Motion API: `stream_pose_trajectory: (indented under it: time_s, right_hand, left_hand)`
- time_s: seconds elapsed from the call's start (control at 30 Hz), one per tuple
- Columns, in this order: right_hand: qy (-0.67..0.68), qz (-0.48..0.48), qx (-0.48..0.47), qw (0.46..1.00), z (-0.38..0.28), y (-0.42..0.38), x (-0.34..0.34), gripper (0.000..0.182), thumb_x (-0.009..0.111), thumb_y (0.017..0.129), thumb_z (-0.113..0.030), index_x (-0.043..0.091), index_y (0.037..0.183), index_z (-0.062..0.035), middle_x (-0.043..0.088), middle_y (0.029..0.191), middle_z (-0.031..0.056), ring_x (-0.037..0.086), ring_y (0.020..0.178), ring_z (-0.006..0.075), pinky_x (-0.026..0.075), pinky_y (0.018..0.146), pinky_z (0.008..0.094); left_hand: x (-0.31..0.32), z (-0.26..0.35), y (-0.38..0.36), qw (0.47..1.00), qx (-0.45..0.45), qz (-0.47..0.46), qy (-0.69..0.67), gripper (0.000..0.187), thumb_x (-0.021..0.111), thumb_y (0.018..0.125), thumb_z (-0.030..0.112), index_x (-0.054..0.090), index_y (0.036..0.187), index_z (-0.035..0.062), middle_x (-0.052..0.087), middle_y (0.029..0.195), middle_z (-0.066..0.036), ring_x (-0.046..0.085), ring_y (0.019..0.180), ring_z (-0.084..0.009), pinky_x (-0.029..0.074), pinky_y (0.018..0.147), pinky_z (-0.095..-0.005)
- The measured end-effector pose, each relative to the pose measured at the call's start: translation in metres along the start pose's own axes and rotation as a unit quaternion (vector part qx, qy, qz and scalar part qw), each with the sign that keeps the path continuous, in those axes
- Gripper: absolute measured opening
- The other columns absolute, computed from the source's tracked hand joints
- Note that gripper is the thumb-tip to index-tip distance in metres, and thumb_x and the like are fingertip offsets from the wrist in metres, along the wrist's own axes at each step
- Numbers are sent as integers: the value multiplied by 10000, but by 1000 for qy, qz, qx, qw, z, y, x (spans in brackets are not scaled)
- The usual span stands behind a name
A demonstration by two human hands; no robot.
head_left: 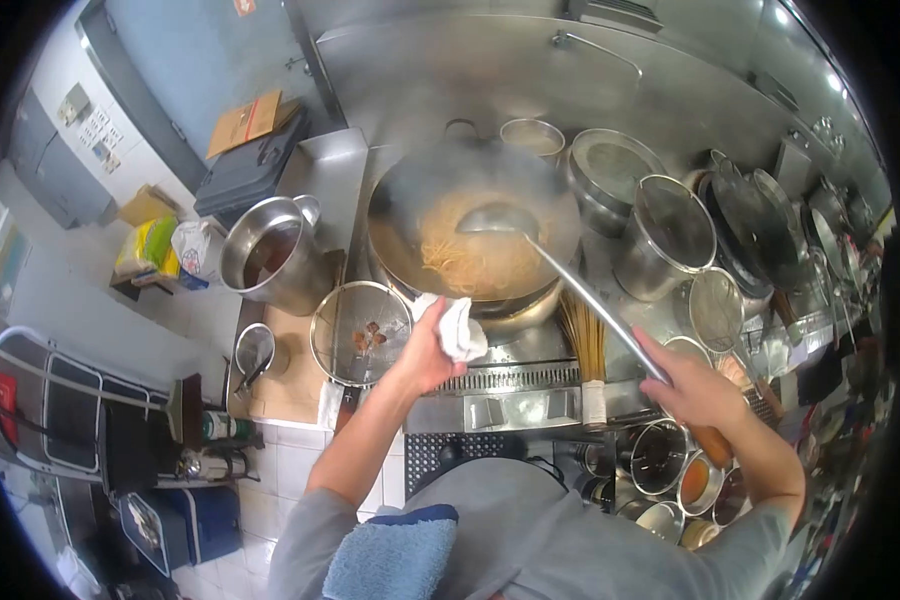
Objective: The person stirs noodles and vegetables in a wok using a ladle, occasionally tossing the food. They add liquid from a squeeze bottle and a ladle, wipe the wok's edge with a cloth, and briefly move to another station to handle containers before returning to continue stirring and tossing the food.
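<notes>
A large wok [395, 255] sits on the stove, holding steaming brown noodles [460, 262]. My left hand [432, 352] is closed on a folded white cloth [460, 332] at the wok's near rim; whether it grips the rim through the cloth is hidden. My right hand [698, 385] is wrapped around the handle of a long metal ladle [600, 308]. The ladle's bowl rests among the noodles, tilted, with its rounded back showing.
A wire strainer [348, 372] with brown bits lies left of the wok, near a tall steel pot [252, 262] of dark liquid. A bamboo wok brush [592, 385] stands at the stove's front. Steel pots [660, 265] and sauce containers [698, 490] line the right.
</notes>
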State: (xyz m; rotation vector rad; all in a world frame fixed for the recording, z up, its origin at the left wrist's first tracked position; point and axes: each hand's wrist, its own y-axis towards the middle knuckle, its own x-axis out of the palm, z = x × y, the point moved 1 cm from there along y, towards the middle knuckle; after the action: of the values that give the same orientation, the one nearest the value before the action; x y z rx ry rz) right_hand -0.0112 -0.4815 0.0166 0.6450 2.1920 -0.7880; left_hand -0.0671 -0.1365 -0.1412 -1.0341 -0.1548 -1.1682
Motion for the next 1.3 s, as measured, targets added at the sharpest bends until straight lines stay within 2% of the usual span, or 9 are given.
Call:
stream_pose_trajectory:
  time_s: [0.13,0.23,0.3,0.6,0.77,0.87,1.0,1.1,1.3]
  right_hand:
    - [170,-118,89,974,-13,-9,7,723,521,926,-96,134,1531,-180,502,571,29,491,435,112,436,443,265]
    - [-11,-40,4,999,3,27,52,673,504,931,-164,170,1514,-142,617,710,170,607,533,265,505,564,391]
    - [5,-30,38,999,1,54,76,651,513,923,-154,204,1492,-85,615,945,290,601,865,441,479,791,468]
    - [-14,30,-16,999,9,83,90,669,537,907,-168,222,1497,-121,623,1017,266,626,878,406,487,786,450]
    - [-27,127,-15,991,5,135,117,629,540,877,-121,299,1454,-54,612,840,293,605,745,436,458,695,499]
    - [-1,203,-77,976,-2,130,124,618,539,886,-135,312,1457,-68,612,862,301,602,774,452,463,711,495]
    - [1,152,-23,988,-7,109,112,617,543,902,-154,312,1472,-103,621,791,220,606,636,327,489,624,414]
    - [71,55,42,995,-11,100,93,614,545,916,-172,309,1481,-130,564,706,100,507,483,151,470,484,323]
    - [-66,188,-25,980,-5,137,126,581,517,926,-184,318,1470,-138,654,950,223,633,678,350,511,657,431]
  left_hand:
    - [-5,12,43,999,-40,1,-10,322,479,921,495,601,1032,219,638,900,-13,599,825,-171,411,567,-317]
    - [-14,-1,96,999,6,23,-44,184,566,884,295,576,1020,171,634,937,-36,601,884,-200,475,740,-399]
    - [-9,-18,106,995,61,25,-70,164,553,872,198,550,1027,144,636,944,-43,605,908,-221,473,828,-458]
    - [-13,-50,67,988,102,19,-119,144,474,953,236,538,1046,146,635,914,-57,625,861,-224,533,701,-425]
    - [-21,-75,65,973,205,-82,-71,265,759,718,31,593,925,26,650,839,-89,609,759,-144,495,686,-287]
    - [-37,-108,34,979,181,-74,-48,234,722,767,70,583,952,35,649,852,-81,619,787,-164,502,709,-320]
    - [3,-57,2,987,112,54,-104,138,471,936,226,528,1031,144,629,912,-66,599,904,-230,470,816,-458]
    - [1,-19,39,992,104,27,-73,122,473,916,215,537,988,140,628,928,-58,585,872,-231,441,730,-422]
    - [-19,-81,51,984,159,-16,-83,106,485,919,202,537,989,141,621,916,-94,611,835,-258,495,644,-374]
